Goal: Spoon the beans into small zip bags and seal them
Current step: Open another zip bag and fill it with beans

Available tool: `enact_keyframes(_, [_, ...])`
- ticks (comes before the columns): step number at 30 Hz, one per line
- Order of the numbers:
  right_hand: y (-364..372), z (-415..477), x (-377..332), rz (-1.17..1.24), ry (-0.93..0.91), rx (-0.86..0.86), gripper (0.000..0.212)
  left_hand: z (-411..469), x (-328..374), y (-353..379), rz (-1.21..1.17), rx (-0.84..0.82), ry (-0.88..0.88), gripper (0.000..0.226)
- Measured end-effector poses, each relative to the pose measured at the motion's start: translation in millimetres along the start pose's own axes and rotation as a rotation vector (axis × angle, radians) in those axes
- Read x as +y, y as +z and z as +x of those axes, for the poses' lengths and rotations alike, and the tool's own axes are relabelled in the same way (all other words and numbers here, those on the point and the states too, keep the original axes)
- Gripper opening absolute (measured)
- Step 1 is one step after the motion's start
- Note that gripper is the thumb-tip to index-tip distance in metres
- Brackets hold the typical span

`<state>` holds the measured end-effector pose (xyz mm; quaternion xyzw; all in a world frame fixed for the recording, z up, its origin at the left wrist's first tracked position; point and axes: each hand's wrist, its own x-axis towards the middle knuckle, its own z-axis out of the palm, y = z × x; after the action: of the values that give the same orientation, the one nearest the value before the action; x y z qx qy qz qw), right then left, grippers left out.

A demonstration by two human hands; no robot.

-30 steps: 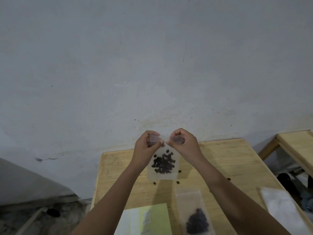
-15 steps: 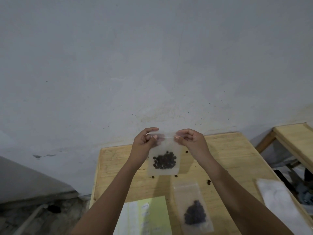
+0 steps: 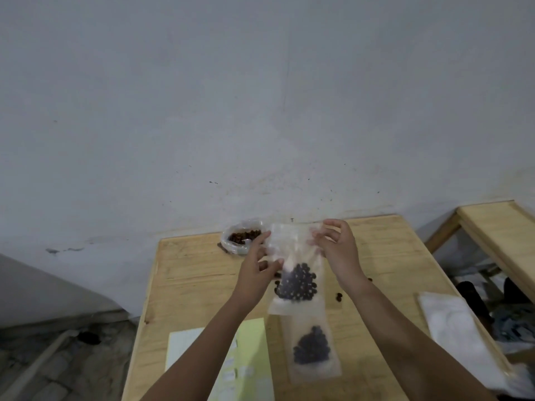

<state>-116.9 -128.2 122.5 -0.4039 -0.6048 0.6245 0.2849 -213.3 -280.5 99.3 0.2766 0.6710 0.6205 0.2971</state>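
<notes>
A clear zip bag [image 3: 295,250] with dark beans [image 3: 298,282] gathered at its bottom hangs upright above the wooden table [image 3: 197,273]. My left hand [image 3: 256,273] holds its left edge, thumb in front and index finger lying up along the side. My right hand [image 3: 337,250] pinches the bag's top right corner with curled fingers. A second bag of beans [image 3: 312,351] lies flat on the table just below the held one. A clear container of brown beans [image 3: 241,238] stands at the table's far edge, partly hidden by my left fingers.
Yellow-green and white paper sheets [image 3: 246,366] lie at the near left of the table. A stack of white plastic bags [image 3: 460,334] lies at the right edge. Loose beans [image 3: 338,296] are scattered near my right wrist. Another wooden table [image 3: 498,227] stands to the right.
My hands have moved apart from the bag's top strip; the left hand has slid down to the bag's left side. The bean container has come into view behind the bag.
</notes>
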Motion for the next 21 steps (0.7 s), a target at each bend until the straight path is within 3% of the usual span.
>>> enact_keyframes(5, [-21.2,-18.5,52.6,-0.414,0.058,-0.099,0.043,-17.3,-47.4,26.2,0.053,0.048,-0.193,0.056])
enact_keyframes(10, [-40.0,-30.7,96.3,-0.612,0.153,-0.213,0.058,-39.3,-82.4,50.4,0.187,0.043,-0.351,0.056])
enact_keyframes(16, [-43.9,-32.3,119.8,-0.801,0.071,-0.413,0.067,-62.7,-97.2,65.3,0.357,0.118,-0.316,0.055])
enact_keyframes(21, [-42.9,-36.4,132.9,-0.837,0.035,-0.449,0.069,-65.5,-102.5,68.6,0.523,0.099,-0.317,0.057])
